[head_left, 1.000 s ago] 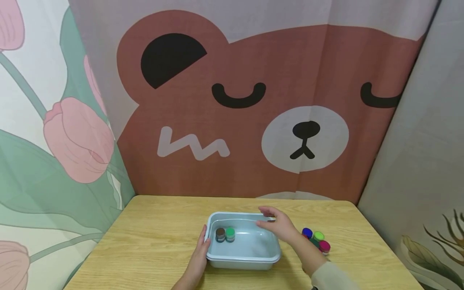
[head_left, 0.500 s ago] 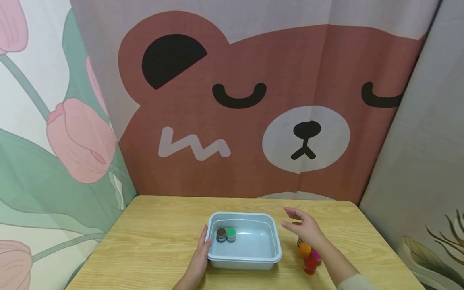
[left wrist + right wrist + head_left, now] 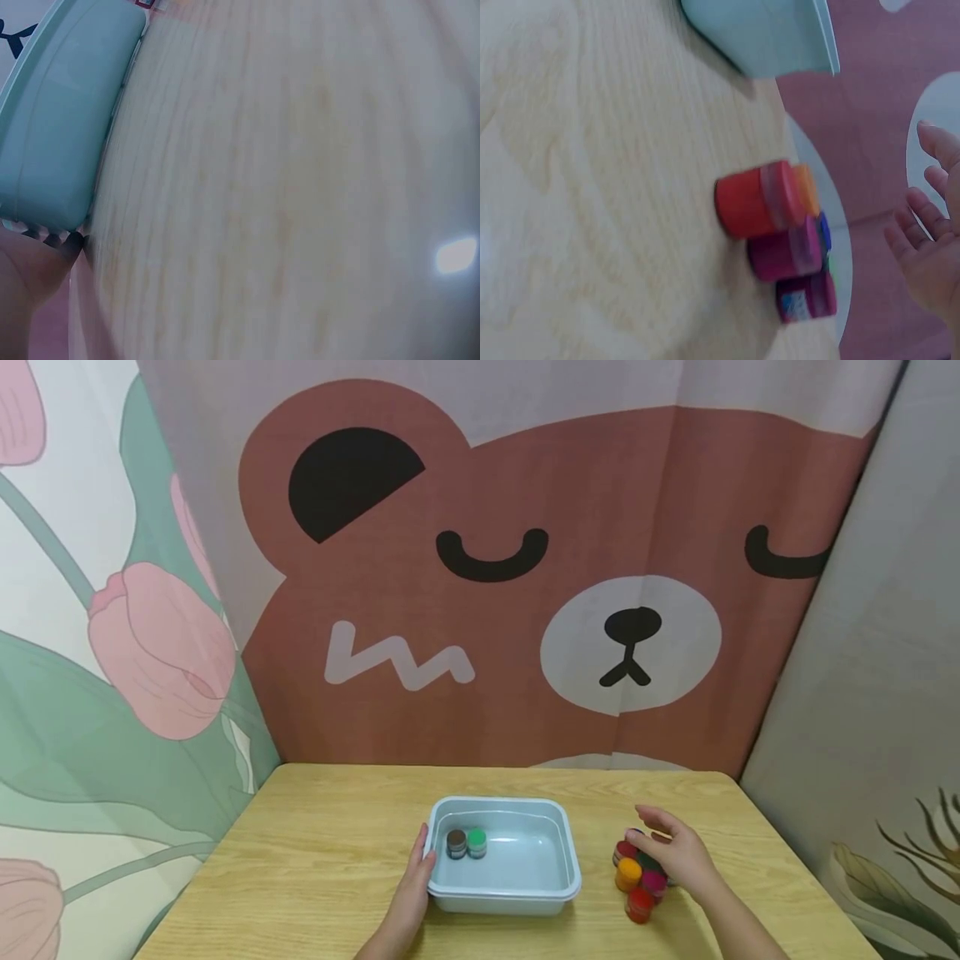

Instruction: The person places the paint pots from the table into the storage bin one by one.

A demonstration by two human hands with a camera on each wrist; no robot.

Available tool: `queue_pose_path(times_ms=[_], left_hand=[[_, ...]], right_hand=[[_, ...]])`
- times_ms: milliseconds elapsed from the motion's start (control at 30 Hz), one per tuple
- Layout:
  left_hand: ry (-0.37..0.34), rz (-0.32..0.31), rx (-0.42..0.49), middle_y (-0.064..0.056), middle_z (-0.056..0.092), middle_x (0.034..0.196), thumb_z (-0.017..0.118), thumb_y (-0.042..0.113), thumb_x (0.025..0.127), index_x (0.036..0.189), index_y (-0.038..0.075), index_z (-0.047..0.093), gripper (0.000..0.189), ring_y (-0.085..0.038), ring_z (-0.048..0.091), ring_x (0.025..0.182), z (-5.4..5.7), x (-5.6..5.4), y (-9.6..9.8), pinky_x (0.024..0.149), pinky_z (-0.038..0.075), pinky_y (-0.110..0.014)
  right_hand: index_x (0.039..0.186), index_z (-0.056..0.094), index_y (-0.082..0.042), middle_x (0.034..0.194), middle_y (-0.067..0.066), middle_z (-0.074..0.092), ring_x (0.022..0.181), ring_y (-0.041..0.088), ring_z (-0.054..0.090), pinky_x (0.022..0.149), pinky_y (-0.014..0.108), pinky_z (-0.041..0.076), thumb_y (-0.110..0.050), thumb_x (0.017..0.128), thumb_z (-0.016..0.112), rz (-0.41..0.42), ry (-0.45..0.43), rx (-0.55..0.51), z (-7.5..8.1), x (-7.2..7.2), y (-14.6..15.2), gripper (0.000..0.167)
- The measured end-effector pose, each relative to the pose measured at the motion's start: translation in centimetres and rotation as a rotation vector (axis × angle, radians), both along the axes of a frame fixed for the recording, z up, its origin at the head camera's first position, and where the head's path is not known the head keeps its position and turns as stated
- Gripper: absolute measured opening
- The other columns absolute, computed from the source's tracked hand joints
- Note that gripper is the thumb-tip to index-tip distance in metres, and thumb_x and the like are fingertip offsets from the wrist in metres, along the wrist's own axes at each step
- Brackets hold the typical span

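Note:
A pale blue plastic tub point(image 3: 498, 906) stands on the table, with a brown-lidded paint jar point(image 3: 456, 844) and a green-lidded paint jar point(image 3: 476, 843) side by side inside its left part. My left hand point(image 3: 406, 893) rests along the tub's left wall, thumb near the rim; the left wrist view shows it at the tub's end. Over a cluster of small jars on the right hovers my right hand point(image 3: 686, 862), fingers spread and holding nothing. That cluster has an orange jar point(image 3: 628, 875), a red jar point(image 3: 640, 906), a magenta jar point(image 3: 654, 885) and others partly hidden behind the hand.
The wooden table point(image 3: 322, 860) reaches back to a curtain point(image 3: 502, 635) printed with a bear face. Another curtain point(image 3: 52, 693) with tulips hangs on the left, and a grey one point(image 3: 847, 693) on the right. The tub lies just left of the jar cluster.
My right hand has moved from over the tub rightward to the jar cluster, fingers still spread. My left hand and the two jars in the tub have stayed in place.

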State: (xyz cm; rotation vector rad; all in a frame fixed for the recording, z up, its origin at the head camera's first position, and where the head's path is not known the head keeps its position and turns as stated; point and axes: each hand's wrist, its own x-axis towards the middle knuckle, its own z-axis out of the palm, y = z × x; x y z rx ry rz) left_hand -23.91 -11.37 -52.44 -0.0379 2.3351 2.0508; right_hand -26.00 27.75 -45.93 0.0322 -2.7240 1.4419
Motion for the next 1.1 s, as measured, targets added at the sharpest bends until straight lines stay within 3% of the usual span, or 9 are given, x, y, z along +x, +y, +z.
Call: queue_pose_path(times_ms=[333,633,833,1100], left_hand=[[-0.030,-0.011,-0.003,-0.018,0.006,0.165,0.030,0.041,0.106,0.159,0.014,0.010,0.063,-0.047,0.001,0.149,0.2,-0.1,0.1,0.114,0.001,-0.072],[-0.024,-0.005,0.000,-0.020,0.006,0.164,0.030,0.039,0.106,0.159,0.013,0.009,0.062,-0.049,0.002,0.148,0.2,0.0,0.1,0.114,0.002,-0.073],[-0.032,-0.002,-0.003,-0.019,0.006,0.164,0.030,0.040,0.106,0.159,0.014,0.009,0.063,-0.049,0.002,0.149,0.3,0.0,0.2,0.113,0.002,-0.073],[-0.047,-0.008,0.009,-0.018,0.005,0.165,0.030,0.040,0.106,0.159,0.014,0.009,0.063,-0.047,0.000,0.149,0.4,-0.1,0.1,0.114,-0.001,-0.072]], right_hand=[[0.146,0.040,0.002,0.149,0.027,0.042,0.137,0.043,0.040,0.107,0.045,0.047,-0.036,0.095,0.064,-0.093,-0.106,0.022,-1.5,0.8,2.7,0.069],[0.146,0.038,0.005,0.149,0.031,0.039,0.135,0.047,0.040,0.105,0.049,0.048,-0.042,0.094,0.063,-0.130,-0.147,0.030,-3.5,1.4,4.5,0.075],[0.146,0.036,0.005,0.149,0.033,0.037,0.132,0.050,0.041,0.103,0.057,0.045,-0.051,0.092,0.061,-0.147,-0.195,0.031,-4.5,1.3,5.0,0.082],[0.146,0.034,0.008,0.146,0.034,0.040,0.132,0.050,0.042,0.106,0.057,0.043,-0.056,0.089,0.063,-0.168,-0.214,-0.013,-5.8,0.9,5.1,0.090]])
